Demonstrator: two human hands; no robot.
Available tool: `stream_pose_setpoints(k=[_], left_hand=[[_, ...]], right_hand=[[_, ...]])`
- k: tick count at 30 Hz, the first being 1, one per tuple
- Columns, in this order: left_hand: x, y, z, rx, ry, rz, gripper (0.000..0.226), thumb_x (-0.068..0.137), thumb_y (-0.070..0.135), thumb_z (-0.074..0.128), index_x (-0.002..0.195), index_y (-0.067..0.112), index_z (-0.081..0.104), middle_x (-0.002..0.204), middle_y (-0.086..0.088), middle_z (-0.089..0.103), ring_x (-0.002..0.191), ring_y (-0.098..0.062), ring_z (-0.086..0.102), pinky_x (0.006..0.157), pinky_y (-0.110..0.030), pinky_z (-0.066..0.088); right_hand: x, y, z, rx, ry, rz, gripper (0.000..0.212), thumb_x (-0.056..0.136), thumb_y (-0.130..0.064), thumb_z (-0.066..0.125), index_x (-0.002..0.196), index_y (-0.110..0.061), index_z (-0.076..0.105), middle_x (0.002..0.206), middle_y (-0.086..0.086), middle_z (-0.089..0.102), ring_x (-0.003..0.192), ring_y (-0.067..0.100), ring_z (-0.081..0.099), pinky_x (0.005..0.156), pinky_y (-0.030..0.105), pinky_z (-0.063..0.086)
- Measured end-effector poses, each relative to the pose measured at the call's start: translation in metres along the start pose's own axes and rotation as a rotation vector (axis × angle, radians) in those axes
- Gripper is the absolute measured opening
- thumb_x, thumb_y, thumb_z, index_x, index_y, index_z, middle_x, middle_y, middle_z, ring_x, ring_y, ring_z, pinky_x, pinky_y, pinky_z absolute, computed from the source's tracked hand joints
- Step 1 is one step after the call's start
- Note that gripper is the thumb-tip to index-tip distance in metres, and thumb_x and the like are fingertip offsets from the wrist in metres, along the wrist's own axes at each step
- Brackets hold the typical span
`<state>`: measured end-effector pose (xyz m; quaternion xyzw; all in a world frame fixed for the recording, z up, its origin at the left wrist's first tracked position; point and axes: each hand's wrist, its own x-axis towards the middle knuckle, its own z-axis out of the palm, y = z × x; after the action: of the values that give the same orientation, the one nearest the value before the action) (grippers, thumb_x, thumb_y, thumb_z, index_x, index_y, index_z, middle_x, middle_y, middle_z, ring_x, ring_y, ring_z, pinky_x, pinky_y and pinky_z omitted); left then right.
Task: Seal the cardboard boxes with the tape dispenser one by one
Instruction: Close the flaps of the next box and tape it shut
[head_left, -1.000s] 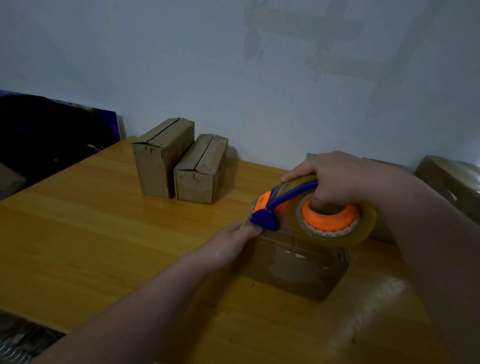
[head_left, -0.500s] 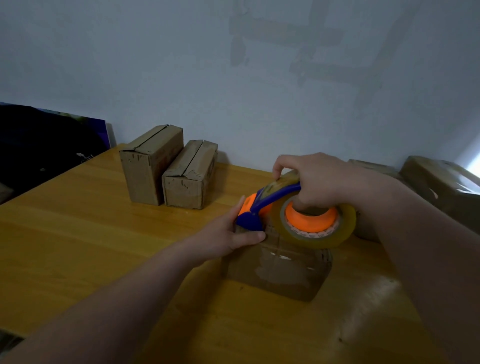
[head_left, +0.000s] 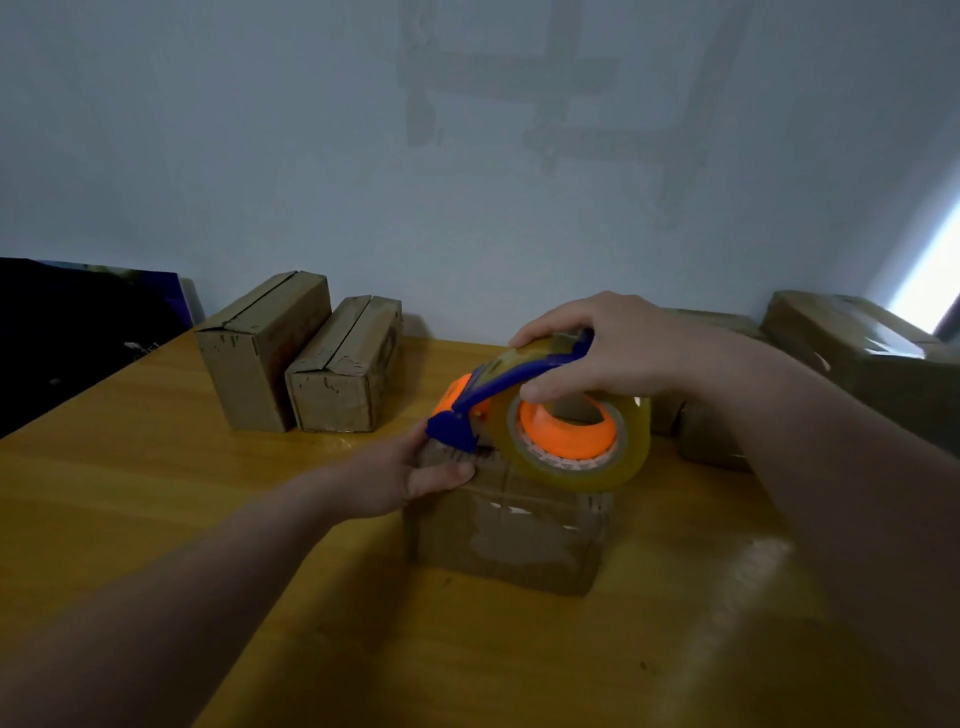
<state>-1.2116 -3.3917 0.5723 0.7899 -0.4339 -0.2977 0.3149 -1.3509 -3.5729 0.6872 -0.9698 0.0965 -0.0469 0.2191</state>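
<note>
The cardboard box (head_left: 509, 535) under work stands near the middle of the wooden table (head_left: 156, 493), its near face glossy with clear tape; the left hand (head_left: 415, 475) grips its upper left edge, thumb laid along the front and fingers curled over the top. The right hand (head_left: 613, 348) grips the tape dispenser (head_left: 519, 376) from above, fingers curled over the blue handle and thumb down by the orange hub; the dispenser's blue nose rests on the box's top at the left end, just beside the left hand's fingers, and the tape roll (head_left: 631, 447) hangs over the box's top and hides most of it.

At the far left of the table two more boxes stand side by side against the wall (head_left: 467, 182), the taller box (head_left: 260, 358) touching the shorter box (head_left: 343, 379); both show an untaped seam along the top. Behind the right forearm, at the table's far right, lie taped boxes (head_left: 852, 353), partly hidden by the arm; how many cannot be told. A dark object (head_left: 78, 322) lies beyond the table's left edge; a bright strip of light (head_left: 930, 280) cuts the wall at the right edge.
</note>
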Motion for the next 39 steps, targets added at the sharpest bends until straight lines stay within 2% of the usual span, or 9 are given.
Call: stream_pose_setpoints(k=[5, 8, 12, 14, 17, 23, 28, 34, 39], left_hand=[[0.004, 0.0, -0.003, 0.124, -0.046, -0.036, 0.094, 0.071, 0.081, 0.047, 0.148, 0.045, 0.005, 0.142, 0.002, 0.039, 0.128, -0.02, 0.042, 0.101, -0.032, 0.038], [0.006, -0.002, -0.003, 0.234, -0.021, -0.091, 0.092, 0.074, 0.079, 0.041, 0.148, 0.045, -0.003, 0.154, -0.003, 0.024, 0.136, -0.026, 0.032, 0.106, -0.034, 0.03], [0.007, -0.002, -0.007, 0.375, -0.037, -0.125, 0.106, 0.055, 0.097, 0.03, 0.144, 0.053, -0.005, 0.159, -0.004, 0.008, 0.145, -0.036, 0.006, 0.115, -0.058, 0.015], [0.007, 0.004, -0.008, 0.571, -0.014, -0.11, 0.103, 0.063, 0.093, 0.018, 0.148, 0.043, -0.006, 0.16, -0.003, -0.008, 0.145, -0.032, -0.009, 0.115, -0.059, 0.006], [0.007, 0.019, 0.001, 0.851, 0.041, 0.011, 0.128, 0.044, 0.097, -0.012, 0.151, 0.029, -0.005, 0.159, 0.002, -0.012, 0.145, -0.021, -0.011, 0.114, -0.055, -0.001], [0.031, 0.039, 0.023, 0.724, -0.045, 0.269, 0.121, 0.05, 0.098, 0.026, 0.15, 0.032, 0.009, 0.159, 0.007, 0.012, 0.146, -0.017, 0.006, 0.113, -0.057, -0.008], [0.038, 0.038, 0.014, 0.688, -0.066, 0.306, 0.098, 0.064, 0.074, 0.064, 0.145, 0.031, 0.029, 0.152, 0.008, 0.025, 0.14, -0.014, 0.021, 0.117, -0.054, -0.001], [0.03, 0.011, -0.031, 0.613, -0.132, 0.219, 0.121, 0.04, 0.095, 0.049, 0.145, 0.04, 0.021, 0.148, 0.014, 0.025, 0.14, -0.013, 0.019, 0.114, -0.059, -0.004], [0.028, -0.001, -0.031, 0.608, -0.068, 0.233, 0.125, 0.039, 0.102, 0.034, 0.145, 0.038, 0.022, 0.151, 0.011, 0.024, 0.14, -0.013, 0.021, 0.116, -0.056, -0.003]], right_hand=[[-0.025, 0.01, -0.018, 0.019, -0.056, 0.014, 0.044, 0.073, -0.042, 0.076, 0.115, -0.044, 0.06, 0.103, -0.021, 0.061, 0.091, 0.001, 0.057, 0.074, 0.015, 0.044], [-0.045, 0.025, -0.034, 0.058, -0.054, 0.067, 0.044, 0.073, -0.034, 0.078, 0.112, -0.046, 0.062, 0.099, -0.017, 0.065, 0.087, 0.003, 0.061, 0.073, 0.018, 0.047], [-0.061, 0.041, -0.029, 0.052, -0.083, 0.092, 0.047, 0.074, -0.03, 0.077, 0.109, -0.053, 0.057, 0.097, -0.013, 0.063, 0.084, 0.007, 0.062, 0.074, 0.025, 0.051], [-0.065, 0.045, -0.02, 0.066, -0.055, 0.084, 0.048, 0.076, -0.024, 0.074, 0.107, -0.055, 0.055, 0.093, -0.012, 0.063, 0.079, 0.007, 0.061, 0.068, 0.022, 0.048], [-0.069, 0.051, -0.015, 0.106, -0.011, 0.084, 0.051, 0.077, -0.015, 0.071, 0.109, -0.051, 0.055, 0.088, -0.006, 0.063, 0.071, 0.008, 0.059, 0.064, 0.022, 0.048], [-0.07, 0.057, -0.008, 0.172, 0.047, 0.078, 0.05, 0.076, -0.011, 0.071, 0.111, -0.046, 0.059, 0.084, -0.002, 0.065, 0.066, 0.012, 0.058, 0.062, 0.024, 0.048], [-0.062, 0.054, -0.001, 0.206, 0.096, 0.092, 0.05, 0.075, -0.012, 0.071, 0.112, -0.043, 0.061, 0.079, -0.011, 0.064, 0.061, 0.002, 0.058, 0.058, 0.017, 0.044], [-0.034, 0.021, 0.025, 0.232, 0.173, 0.043, 0.05, 0.073, -0.014, 0.072, 0.115, -0.039, 0.061, 0.091, -0.014, 0.065, 0.07, 0.003, 0.061, 0.058, 0.014, 0.048], [-0.023, 0.012, 0.028, 0.185, 0.172, 0.047, 0.051, 0.072, -0.02, 0.074, 0.117, -0.04, 0.06, 0.099, -0.016, 0.062, 0.081, 0.006, 0.06, 0.065, 0.017, 0.048]])
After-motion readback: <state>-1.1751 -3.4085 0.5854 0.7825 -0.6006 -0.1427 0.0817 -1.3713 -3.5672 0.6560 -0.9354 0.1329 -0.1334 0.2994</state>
